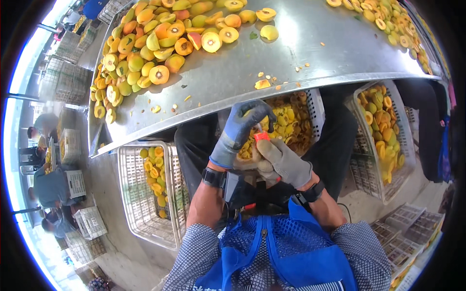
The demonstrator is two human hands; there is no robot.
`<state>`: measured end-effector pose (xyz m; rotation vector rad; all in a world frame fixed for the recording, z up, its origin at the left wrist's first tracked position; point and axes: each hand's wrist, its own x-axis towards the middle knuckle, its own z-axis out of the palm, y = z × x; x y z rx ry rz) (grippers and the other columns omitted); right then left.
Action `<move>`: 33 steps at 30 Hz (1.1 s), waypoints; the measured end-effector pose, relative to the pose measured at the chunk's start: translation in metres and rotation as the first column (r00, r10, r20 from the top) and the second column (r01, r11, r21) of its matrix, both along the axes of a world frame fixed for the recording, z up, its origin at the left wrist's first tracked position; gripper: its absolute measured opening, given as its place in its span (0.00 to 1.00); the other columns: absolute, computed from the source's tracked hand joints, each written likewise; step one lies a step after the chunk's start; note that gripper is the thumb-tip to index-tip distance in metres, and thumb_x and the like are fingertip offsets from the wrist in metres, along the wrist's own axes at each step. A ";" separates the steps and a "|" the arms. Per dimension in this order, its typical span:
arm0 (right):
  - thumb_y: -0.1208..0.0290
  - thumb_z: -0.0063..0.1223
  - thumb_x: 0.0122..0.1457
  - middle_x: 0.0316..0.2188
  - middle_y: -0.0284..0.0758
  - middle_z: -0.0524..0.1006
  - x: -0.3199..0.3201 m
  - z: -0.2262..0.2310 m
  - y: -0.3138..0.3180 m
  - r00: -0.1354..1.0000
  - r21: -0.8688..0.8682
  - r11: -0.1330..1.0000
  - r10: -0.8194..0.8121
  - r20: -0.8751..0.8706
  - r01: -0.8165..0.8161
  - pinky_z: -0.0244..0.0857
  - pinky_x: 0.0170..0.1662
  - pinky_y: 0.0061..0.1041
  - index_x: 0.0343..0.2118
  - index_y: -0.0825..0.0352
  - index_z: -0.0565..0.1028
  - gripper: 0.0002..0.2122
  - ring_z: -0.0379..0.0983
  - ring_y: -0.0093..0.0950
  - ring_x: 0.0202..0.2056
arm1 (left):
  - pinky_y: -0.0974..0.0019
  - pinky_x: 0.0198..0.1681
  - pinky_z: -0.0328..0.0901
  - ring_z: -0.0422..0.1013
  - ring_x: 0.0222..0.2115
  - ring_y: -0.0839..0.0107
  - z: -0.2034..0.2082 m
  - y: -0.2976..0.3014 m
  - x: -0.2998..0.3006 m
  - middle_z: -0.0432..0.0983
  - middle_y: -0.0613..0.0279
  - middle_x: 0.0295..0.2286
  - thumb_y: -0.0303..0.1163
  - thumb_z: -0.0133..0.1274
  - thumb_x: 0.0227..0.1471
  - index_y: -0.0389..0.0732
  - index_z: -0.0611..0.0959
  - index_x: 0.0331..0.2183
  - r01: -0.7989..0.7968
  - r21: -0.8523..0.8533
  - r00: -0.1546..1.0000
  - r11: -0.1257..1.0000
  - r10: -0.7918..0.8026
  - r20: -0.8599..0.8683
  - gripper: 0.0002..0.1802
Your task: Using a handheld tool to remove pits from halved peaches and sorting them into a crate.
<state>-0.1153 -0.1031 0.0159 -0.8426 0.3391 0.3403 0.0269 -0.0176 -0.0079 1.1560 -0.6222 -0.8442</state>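
Note:
My left hand (239, 127), in a blue-grey glove, is closed around a yellow peach piece (263, 123), mostly hidden by the fingers. Just below it my right hand (284, 162), in a pale grey glove, grips a small tool with a red handle (262, 137). The tool's short metal end points up at the peach piece; whether it touches the flesh cannot be made out. Both hands are over a white crate (316, 114) between my knees, filled with yellow and brownish peach pieces (291, 119).
Beyond my hands stands a metal table (228, 72) with a raised front edge. Halved peaches (160, 43) are heaped at its far left, more (388, 22) at far right. Crates with peach halves stand left (127, 194) and right (386, 189) of my legs.

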 end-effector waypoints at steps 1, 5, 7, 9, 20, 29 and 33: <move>0.51 0.42 0.64 0.12 0.22 0.59 0.001 0.001 -0.001 1.000 -0.077 0.997 0.008 0.005 -0.008 0.46 0.15 0.17 0.28 0.63 0.68 0.19 0.53 0.15 0.12 | 0.66 0.32 0.68 0.72 0.25 0.67 -0.003 -0.002 -0.005 0.75 0.55 0.25 0.42 0.50 0.56 0.30 0.78 0.31 -0.085 -0.072 0.994 0.994 0.079 -0.080 0.20; 0.49 0.43 0.63 0.12 0.22 0.60 -0.002 -0.008 -0.003 0.998 0.084 0.996 0.032 0.057 -0.036 0.46 0.16 0.17 0.27 0.63 0.68 0.20 0.53 0.14 0.13 | 0.69 0.34 0.67 0.73 0.26 0.71 -0.001 -0.008 -0.019 0.76 0.58 0.26 0.39 0.49 0.58 0.31 0.79 0.31 -0.273 -0.046 0.962 0.961 0.274 0.019 0.18; 0.49 0.43 0.63 0.12 0.22 0.60 -0.004 -0.003 -0.005 0.995 0.200 0.978 0.035 0.094 -0.054 0.46 0.16 0.17 0.26 0.64 0.69 0.20 0.54 0.14 0.13 | 0.68 0.34 0.67 0.73 0.26 0.69 0.007 -0.008 -0.024 0.75 0.58 0.26 0.43 0.46 0.60 0.32 0.77 0.32 -0.243 -0.195 0.966 0.950 0.219 -0.134 0.20; 0.49 0.43 0.63 0.12 0.22 0.60 -0.002 -0.004 -0.006 0.992 0.051 0.997 0.052 0.113 -0.058 0.46 0.16 0.17 0.26 0.64 0.69 0.20 0.53 0.14 0.13 | 0.68 0.33 0.67 0.72 0.26 0.67 0.005 -0.010 -0.028 0.75 0.55 0.26 0.46 0.43 0.60 0.33 0.76 0.32 -0.311 -0.187 0.949 0.932 0.296 -0.105 0.23; 0.48 0.43 0.62 0.10 0.20 0.55 -0.021 -0.006 0.000 0.933 0.316 0.929 0.071 0.353 -0.190 0.43 0.14 0.18 0.30 0.63 0.68 0.20 0.50 0.13 0.11 | 0.66 0.34 0.68 0.72 0.28 0.65 0.016 0.098 -0.006 0.76 0.56 0.28 0.53 0.40 0.61 0.39 0.77 0.33 -0.692 0.001 0.680 0.722 0.652 -0.336 0.25; 0.52 0.42 0.64 0.11 0.22 0.60 -0.005 -0.047 -0.019 0.975 0.101 0.994 -0.006 -0.222 0.030 0.47 0.13 0.18 0.30 0.63 0.70 0.17 0.51 0.15 0.10 | 0.58 0.40 0.66 0.73 0.35 0.53 0.071 0.246 0.039 0.76 0.50 0.32 0.34 0.59 0.48 0.36 0.82 0.31 -0.953 0.182 0.141 0.242 -0.181 0.973 0.11; 0.51 0.42 0.64 0.14 0.24 0.62 0.001 -0.049 -0.023 0.990 -0.156 0.987 0.016 -0.139 -0.037 0.49 0.14 0.17 0.30 0.63 0.68 0.18 0.56 0.15 0.12 | 0.65 0.36 0.66 0.74 0.31 0.66 0.096 0.149 0.073 0.77 0.55 0.33 0.32 0.58 0.49 0.37 0.81 0.35 -0.851 0.311 0.374 0.423 0.071 0.925 0.12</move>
